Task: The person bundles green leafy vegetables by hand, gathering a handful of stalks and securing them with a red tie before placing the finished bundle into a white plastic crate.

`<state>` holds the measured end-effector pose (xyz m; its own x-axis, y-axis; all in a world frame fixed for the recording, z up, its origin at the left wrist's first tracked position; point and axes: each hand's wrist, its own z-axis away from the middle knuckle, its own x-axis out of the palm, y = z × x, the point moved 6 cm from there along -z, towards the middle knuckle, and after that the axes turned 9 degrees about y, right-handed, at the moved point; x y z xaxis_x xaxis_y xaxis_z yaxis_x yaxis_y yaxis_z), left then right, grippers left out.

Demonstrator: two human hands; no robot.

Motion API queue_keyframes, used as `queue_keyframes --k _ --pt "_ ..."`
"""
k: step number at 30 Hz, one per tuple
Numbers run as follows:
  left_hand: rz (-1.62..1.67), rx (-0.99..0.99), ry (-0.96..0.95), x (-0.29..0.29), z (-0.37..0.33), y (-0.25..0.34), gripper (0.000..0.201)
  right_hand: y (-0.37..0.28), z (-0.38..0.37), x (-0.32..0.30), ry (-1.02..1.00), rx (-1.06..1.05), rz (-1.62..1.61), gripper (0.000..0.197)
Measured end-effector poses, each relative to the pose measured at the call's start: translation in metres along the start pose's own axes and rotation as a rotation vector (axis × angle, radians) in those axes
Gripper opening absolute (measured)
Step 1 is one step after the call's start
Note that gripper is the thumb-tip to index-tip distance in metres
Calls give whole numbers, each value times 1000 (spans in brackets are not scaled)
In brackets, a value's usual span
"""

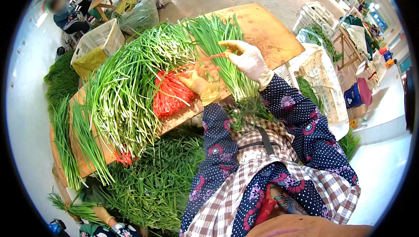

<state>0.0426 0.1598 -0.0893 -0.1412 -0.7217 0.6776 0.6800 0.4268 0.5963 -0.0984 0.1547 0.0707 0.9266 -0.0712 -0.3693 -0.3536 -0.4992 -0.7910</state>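
My right hand (pixel 251 62), in a pale glove, pinches the end of a thin red plastic tie (pixel 214 56) between thumb and forefinger. My left hand (pixel 201 87), in a yellowish glove and slightly blurred, has its fingers closed at the edge of a bunch of red plastic ties (pixel 172 95). The tie stretches from near that bunch to my right hand. Beneath my right hand lies a sheaf of green garlic chives (pixel 224 49) on the wooden table (pixel 266 29). A large heap of chives (pixel 124 75) with pale stem ends is piled left of the red bunch.
Two smaller chive bundles (pixel 89 134) lie at the table's left end. Loose leaves (pixel 152 180) are heaped below the near edge. At lower left, another person's gloved hand (pixel 104 214) holds chives. A white crate (pixel 109 38) stands beyond the table; a blue bucket (pixel 354 95) is at right.
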Motion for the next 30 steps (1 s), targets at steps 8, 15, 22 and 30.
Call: queue_keyframes --k 8,15,22,30 --pt "129 -65 -154 -19 4 -4 42 47 -50 -184 554 196 -486 29" --pt "-12 -121 -368 -28 36 11 43 225 -88 -264 604 355 -212 29" --pt "-26 -336 -361 -17 126 21 44 358 -45 -308 451 472 -143 30" --pt "-417 -450 -344 -31 165 22 42 347 -26 -315 444 627 67 36"
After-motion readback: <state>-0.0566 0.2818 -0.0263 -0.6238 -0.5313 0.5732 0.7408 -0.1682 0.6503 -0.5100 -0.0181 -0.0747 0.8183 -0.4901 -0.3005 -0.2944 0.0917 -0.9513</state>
